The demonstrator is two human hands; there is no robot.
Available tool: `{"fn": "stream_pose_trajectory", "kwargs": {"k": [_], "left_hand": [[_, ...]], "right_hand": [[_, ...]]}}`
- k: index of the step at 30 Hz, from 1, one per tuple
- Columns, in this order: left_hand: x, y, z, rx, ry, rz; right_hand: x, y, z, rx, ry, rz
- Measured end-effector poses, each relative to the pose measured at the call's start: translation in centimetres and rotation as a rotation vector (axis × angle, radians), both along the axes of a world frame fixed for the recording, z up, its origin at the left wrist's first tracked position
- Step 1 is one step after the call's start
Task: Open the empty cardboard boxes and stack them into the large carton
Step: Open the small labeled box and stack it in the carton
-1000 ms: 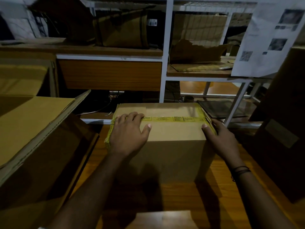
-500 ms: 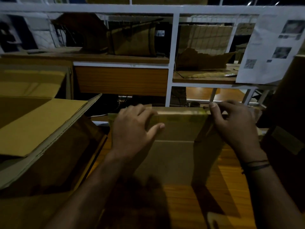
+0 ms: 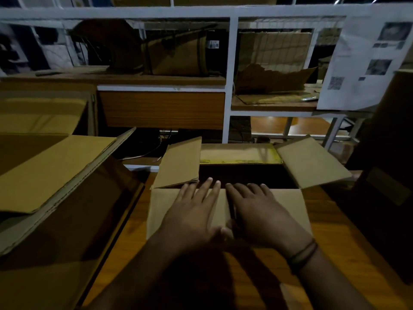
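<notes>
Brown corrugated cardboard is seen in a small open-topped box [image 3: 287, 204] that is set on an orange-brown wooden table [image 3: 335, 242], near the middle of the scene. Its four top flaps are unfolded: the left flap is tilted upward, the right flap is spread outward, the far flap is marked by a strip of yellow tape, and the near flap is folded down toward the person. That near flap is pressed by both hands, laid flat side by side. The left hand [image 3: 194, 211] is spread with straight fingers. The right hand [image 3: 257, 211] is held likewise, with dark bands [image 3: 301, 253] worn at its wrist. A large brown cardboard carton [image 3: 55, 171] is set just left of the box, its wide flap open. A white metal shelf rack [image 3: 232, 63] is placed beyond.
</notes>
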State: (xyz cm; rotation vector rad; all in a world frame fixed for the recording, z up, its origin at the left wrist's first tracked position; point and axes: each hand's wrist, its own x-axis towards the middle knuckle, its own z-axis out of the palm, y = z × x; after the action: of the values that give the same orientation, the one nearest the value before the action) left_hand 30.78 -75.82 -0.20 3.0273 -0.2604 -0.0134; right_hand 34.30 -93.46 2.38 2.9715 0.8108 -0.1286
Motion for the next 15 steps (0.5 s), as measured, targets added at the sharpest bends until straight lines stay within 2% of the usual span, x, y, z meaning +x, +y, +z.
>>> {"fn": "stream_pose_trajectory", "kwargs": {"k": [3,9,15], "left_hand": [[1.0,-0.4,-2.4,-0.032,-0.159,0.069],[1.9,-0.9,-5.3,-0.005,-0.444,0.134],[2.7,0.2,-3.1,-0.011,-0.304,0.107]], "right_hand": [[0.4,1.7,-2.2,0.007,-0.134,0.003],[0.9,2.0,-5.2,0.213,-0.289,-0.029],[1.9,1.2,-4.7,0.294,-0.263,0.003]]}}
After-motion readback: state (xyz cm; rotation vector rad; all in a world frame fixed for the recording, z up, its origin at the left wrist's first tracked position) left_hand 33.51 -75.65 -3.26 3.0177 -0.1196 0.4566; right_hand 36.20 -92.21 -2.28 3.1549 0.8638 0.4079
